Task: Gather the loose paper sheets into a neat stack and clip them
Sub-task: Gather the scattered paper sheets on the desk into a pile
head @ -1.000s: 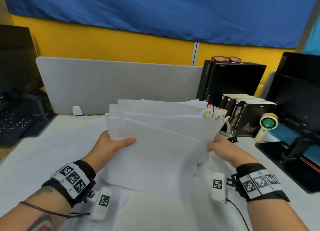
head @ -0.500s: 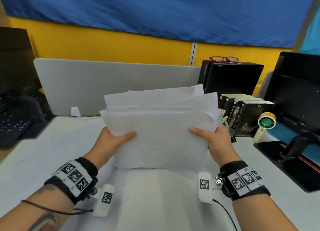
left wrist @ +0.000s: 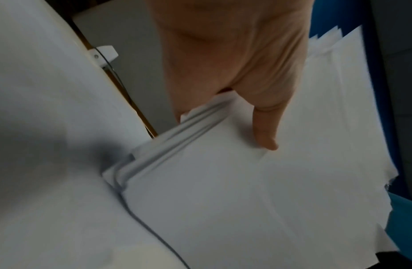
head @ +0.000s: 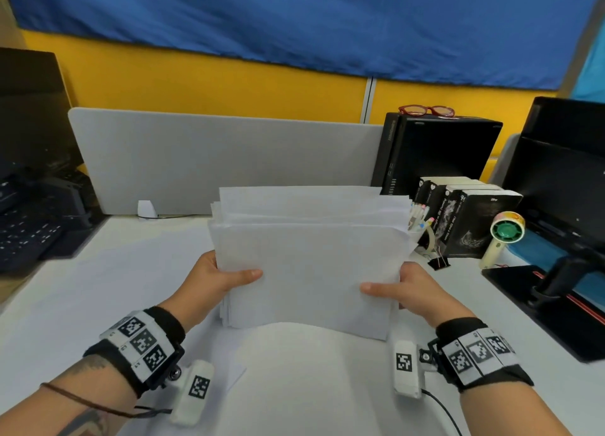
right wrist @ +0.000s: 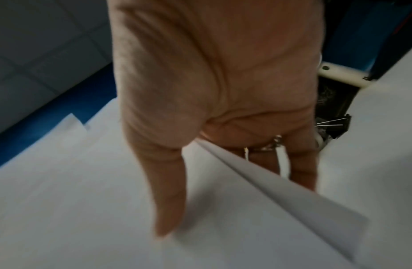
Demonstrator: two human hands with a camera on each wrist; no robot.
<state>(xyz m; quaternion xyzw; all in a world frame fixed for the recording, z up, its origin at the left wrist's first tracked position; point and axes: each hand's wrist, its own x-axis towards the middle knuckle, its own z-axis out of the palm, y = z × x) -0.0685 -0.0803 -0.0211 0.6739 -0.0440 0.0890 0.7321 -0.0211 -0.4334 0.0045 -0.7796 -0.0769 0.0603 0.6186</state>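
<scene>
A stack of white paper sheets (head: pixel 311 259) stands upright on its lower edge on the white desk (head: pixel 98 288). My left hand (head: pixel 219 280) grips its left edge, thumb on the front, fingers hidden behind. My right hand (head: pixel 402 288) grips the right edge the same way. The top edges are still staggered. In the left wrist view the thumb lies on the sheets (left wrist: pixel 246 182), whose left edges fan apart. The right wrist view shows the sheets (right wrist: pixel 85 182) pinched between thumb and fingers. A black binder clip (head: pixel 438 262) lies on the desk right of the stack, also the clip (right wrist: pixel 338 125) beyond my fingers.
More paper (head: pixel 311 386) lies flat in front of me. A grey divider (head: pixel 212 160) stands behind. Black boxes (head: pixel 471 219), a pen cup (head: pixel 417 221), a handheld fan (head: pixel 501 239) and a monitor (head: pixel 563 173) crowd the right. A keyboard (head: pixel 26 236) sits far left.
The stack has come down from mid-air onto the desk, and its sheets sit more squarely together. Both hands dropped with it, and my right hand shifted its hold to the right edge.
</scene>
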